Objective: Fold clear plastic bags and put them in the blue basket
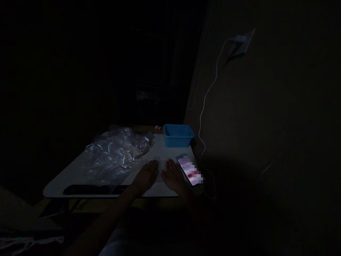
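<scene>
In dim light, my left hand [146, 175] lies at the front of a white table [157, 192], palm down with its fingers stretched out. My right hand [173, 175] rests palm down beside it, fingers also extended, and a narrow gap separates the two. Neither hand holds anything that I can see. Just right of my right hand is a phone [188, 170] with its screen lit. A crumpled heap of clear plastic sheeting [117, 151] spreads over the table's left side, close to my left hand.
A blue plastic basin [178, 142] stands at the table's back right corner. Near it lies a small pale pink object [158, 127]. A black strip [87, 190] runs along the front edge. From a wall socket [242, 43] at right hangs a white cable [204, 101].
</scene>
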Action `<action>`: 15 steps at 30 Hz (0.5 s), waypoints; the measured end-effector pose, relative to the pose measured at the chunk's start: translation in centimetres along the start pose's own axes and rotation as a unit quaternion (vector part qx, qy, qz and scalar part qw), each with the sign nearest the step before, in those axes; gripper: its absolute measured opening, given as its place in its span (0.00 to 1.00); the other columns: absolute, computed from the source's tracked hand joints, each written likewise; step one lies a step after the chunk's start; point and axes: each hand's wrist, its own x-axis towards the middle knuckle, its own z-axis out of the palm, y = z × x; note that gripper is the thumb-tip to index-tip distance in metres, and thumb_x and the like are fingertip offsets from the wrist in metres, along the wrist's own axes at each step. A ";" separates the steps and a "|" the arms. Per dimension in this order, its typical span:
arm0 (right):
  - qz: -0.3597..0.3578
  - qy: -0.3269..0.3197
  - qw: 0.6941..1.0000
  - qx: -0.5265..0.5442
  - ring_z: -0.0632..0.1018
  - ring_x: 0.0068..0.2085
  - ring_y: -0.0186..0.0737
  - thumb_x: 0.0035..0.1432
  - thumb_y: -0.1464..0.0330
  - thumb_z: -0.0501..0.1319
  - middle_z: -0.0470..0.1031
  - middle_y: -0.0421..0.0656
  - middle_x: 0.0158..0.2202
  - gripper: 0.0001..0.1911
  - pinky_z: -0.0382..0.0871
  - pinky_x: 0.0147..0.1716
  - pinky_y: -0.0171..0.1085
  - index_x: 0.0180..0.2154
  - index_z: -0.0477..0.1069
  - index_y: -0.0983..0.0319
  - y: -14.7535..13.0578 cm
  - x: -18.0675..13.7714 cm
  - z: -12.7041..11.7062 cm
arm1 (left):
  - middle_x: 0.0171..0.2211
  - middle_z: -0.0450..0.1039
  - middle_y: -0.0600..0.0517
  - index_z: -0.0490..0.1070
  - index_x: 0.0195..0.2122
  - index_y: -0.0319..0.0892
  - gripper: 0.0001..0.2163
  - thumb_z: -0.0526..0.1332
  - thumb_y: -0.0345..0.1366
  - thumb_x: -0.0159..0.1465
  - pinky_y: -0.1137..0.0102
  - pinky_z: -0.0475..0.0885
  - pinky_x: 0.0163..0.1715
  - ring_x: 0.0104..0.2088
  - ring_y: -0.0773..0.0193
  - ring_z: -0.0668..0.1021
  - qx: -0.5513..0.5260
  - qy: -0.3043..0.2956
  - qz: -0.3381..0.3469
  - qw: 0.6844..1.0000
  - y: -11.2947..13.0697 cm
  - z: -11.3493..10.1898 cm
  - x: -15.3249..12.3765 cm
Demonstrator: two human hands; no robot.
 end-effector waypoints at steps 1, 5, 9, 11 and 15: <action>0.000 -0.002 1.000 0.000 0.49 0.59 0.46 0.59 0.58 0.38 0.48 0.56 0.58 0.31 0.39 0.55 0.45 0.56 0.50 0.75 0.0 0.0 0.0 | 0.56 0.54 0.41 0.53 0.55 0.33 0.22 0.40 0.38 0.63 0.61 0.55 0.52 0.56 0.57 0.57 0.003 -0.005 -0.010 1.000 0.2 0.0 -0.7; -0.003 0.001 1.000 -0.001 0.49 0.59 0.46 0.59 0.58 0.39 0.48 0.56 0.58 0.31 0.39 0.55 0.46 0.56 0.50 0.75 -0.1 0.0 0.0 | 0.57 0.51 0.41 0.53 0.55 0.32 0.24 0.40 0.42 0.63 0.58 0.52 0.53 0.57 0.55 0.55 0.034 -0.030 -0.068 0.997 0.0 -0.5 -2.1; 0.004 0.005 1.000 0.019 0.50 0.59 0.46 0.59 0.58 0.41 0.50 0.55 0.58 0.30 0.41 0.55 0.47 0.55 0.52 0.72 0.1 0.1 0.0 | 0.58 0.50 0.41 0.52 0.56 0.31 0.25 0.40 0.43 0.62 0.57 0.51 0.53 0.57 0.55 0.55 0.045 -0.048 -0.095 0.993 -0.3 -1.2 -2.1; 0.006 0.023 0.999 0.039 0.52 0.58 0.46 0.59 0.59 0.42 0.52 0.54 0.57 0.28 0.43 0.54 0.46 0.55 0.53 0.71 0.5 0.3 0.1 | 0.57 0.50 0.40 0.52 0.56 0.31 0.25 0.40 0.43 0.62 0.56 0.51 0.52 0.57 0.54 0.55 0.049 -0.048 -0.096 0.993 -0.3 -1.4 -2.1; 0.003 0.079 0.994 0.074 0.54 0.58 0.42 0.59 0.65 0.42 0.53 0.53 0.57 0.25 0.48 0.54 0.42 0.55 0.53 0.73 1.2 0.4 0.0 | 0.58 0.49 0.40 0.52 0.56 0.30 0.25 0.40 0.42 0.62 0.57 0.51 0.52 0.57 0.54 0.54 0.051 -0.043 -0.094 0.993 -0.1 -1.3 -2.2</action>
